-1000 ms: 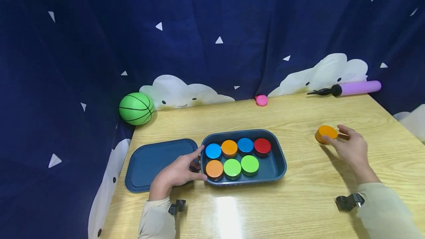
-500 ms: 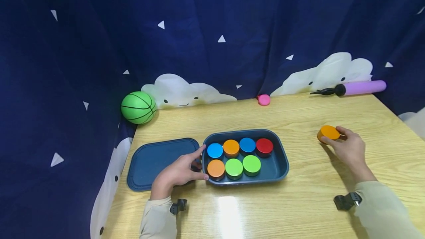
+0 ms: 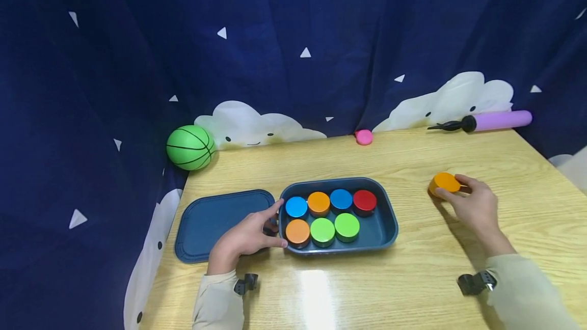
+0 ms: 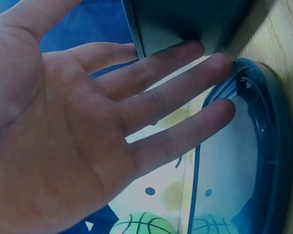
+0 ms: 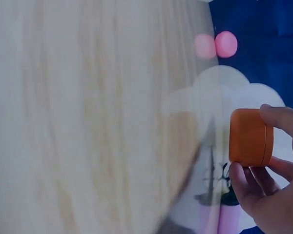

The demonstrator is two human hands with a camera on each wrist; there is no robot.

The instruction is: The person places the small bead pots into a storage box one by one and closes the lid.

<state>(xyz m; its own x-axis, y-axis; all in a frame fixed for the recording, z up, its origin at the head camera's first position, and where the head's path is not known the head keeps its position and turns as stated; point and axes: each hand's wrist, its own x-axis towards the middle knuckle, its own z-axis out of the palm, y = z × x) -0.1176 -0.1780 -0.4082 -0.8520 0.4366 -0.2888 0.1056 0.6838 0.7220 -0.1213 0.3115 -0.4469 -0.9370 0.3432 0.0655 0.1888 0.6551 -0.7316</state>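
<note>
My right hand (image 3: 477,206) pinches an orange round container (image 3: 445,183) between thumb and fingers, at the right of the table. In the right wrist view a thin seam runs round this container (image 5: 250,137), which hangs a little above the tabletop. My left hand (image 3: 245,238) touches the left end of a dark blue box (image 3: 370,242), thumb and index finger at its rim. The left wrist view shows the other fingers (image 4: 178,100) stretched out. Two rows of round containers stand in the box: blue, orange, blue and red (image 3: 364,200) behind, orange, green and green (image 3: 347,226) in front.
A dark blue lid (image 3: 211,223) lies left of the box, partly behind my left hand. Farther back are a green ball (image 3: 190,147), a small pink round thing (image 3: 364,137) and a purple pump (image 3: 502,119) with a black nozzle. A dark blue curtain (image 3: 275,39) hangs behind.
My right hand has closed its grip on the orange container and moved it slightly left. The left hand stays at the box's end. The head view has shifted a little.
</note>
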